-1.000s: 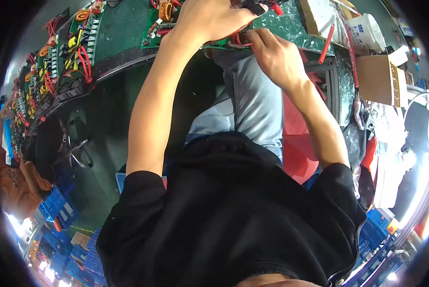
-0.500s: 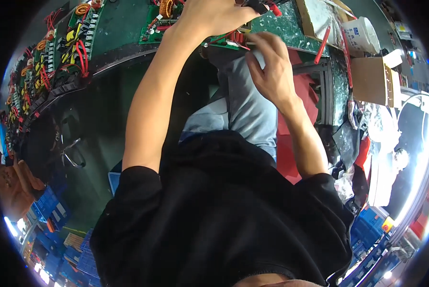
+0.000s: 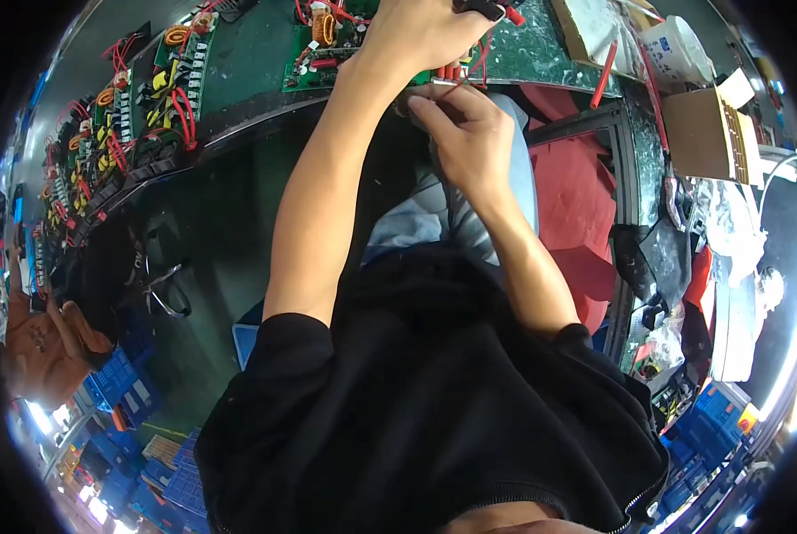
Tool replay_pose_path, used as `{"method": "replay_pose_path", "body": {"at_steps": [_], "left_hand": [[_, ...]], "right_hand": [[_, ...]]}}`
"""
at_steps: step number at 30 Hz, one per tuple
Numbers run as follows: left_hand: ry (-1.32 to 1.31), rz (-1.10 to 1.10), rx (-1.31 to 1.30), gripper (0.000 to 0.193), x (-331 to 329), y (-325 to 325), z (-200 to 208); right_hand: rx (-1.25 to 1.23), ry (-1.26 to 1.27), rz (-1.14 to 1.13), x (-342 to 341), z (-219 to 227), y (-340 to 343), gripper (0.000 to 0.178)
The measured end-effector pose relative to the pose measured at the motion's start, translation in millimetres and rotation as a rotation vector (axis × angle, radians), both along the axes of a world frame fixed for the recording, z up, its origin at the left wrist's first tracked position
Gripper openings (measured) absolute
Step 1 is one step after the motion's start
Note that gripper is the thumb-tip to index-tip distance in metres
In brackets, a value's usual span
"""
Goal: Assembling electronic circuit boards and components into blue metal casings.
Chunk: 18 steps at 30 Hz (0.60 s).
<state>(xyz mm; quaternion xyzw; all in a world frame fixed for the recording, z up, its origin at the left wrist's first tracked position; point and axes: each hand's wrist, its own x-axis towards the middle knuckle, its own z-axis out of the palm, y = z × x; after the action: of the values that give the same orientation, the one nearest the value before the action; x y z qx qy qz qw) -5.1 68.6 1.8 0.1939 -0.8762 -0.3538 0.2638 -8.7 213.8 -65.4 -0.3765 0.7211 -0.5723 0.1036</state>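
A green circuit board (image 3: pixel 299 84) with a copper coil (image 3: pixel 324 30), red cylindrical parts and red wires lies at the near edge of the bench. My left hand (image 3: pixel 421 34) reaches over its right part, back upward. Its fingertips are hidden, beside a black piece with a red end (image 3: pixel 514 15); I cannot tell whether it grips that piece. My right hand (image 3: pixel 471 133) is at the board's near edge, thumb and forefinger closed together just below the red parts (image 3: pixel 450 71) and a thin red wire. What lies between these fingers, if anything, is too small to make out.
More coil-bearing boards (image 3: pixel 181 80) line the bench to the left. A red stick-like thing (image 3: pixel 605 76), a white tub (image 3: pixel 677 49) and a cardboard box (image 3: pixel 705 133) are at the right. A red sheet (image 3: pixel 572 200) hangs by my legs. Another person (image 3: pixel 52 343) is at the far left.
My right hand has moved left and closed its fingers at the board's edge. My left hand stays over the board. The whole view has shifted a little to the right.
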Motion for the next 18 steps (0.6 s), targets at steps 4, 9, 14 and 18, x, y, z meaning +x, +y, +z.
{"method": "replay_pose_path", "body": {"at_steps": [4,9,14,18], "left_hand": [[0.012,-0.021,0.032,0.051,7,-1,1],[-0.027,-0.008,-0.020,0.051,10,6,5],[-0.104,-0.024,0.052,0.050,9,2,5],[-0.134,-0.048,0.068,0.049,10,-2,9]], "right_hand": [[-0.105,-0.554,0.171,0,21,29,0.016],[0.025,-0.245,0.279,-12,25,51,0.017],[-0.006,-0.344,0.031,-34,15,59,0.011],[-0.187,-0.506,0.046,-53,22,49,0.015]]}}
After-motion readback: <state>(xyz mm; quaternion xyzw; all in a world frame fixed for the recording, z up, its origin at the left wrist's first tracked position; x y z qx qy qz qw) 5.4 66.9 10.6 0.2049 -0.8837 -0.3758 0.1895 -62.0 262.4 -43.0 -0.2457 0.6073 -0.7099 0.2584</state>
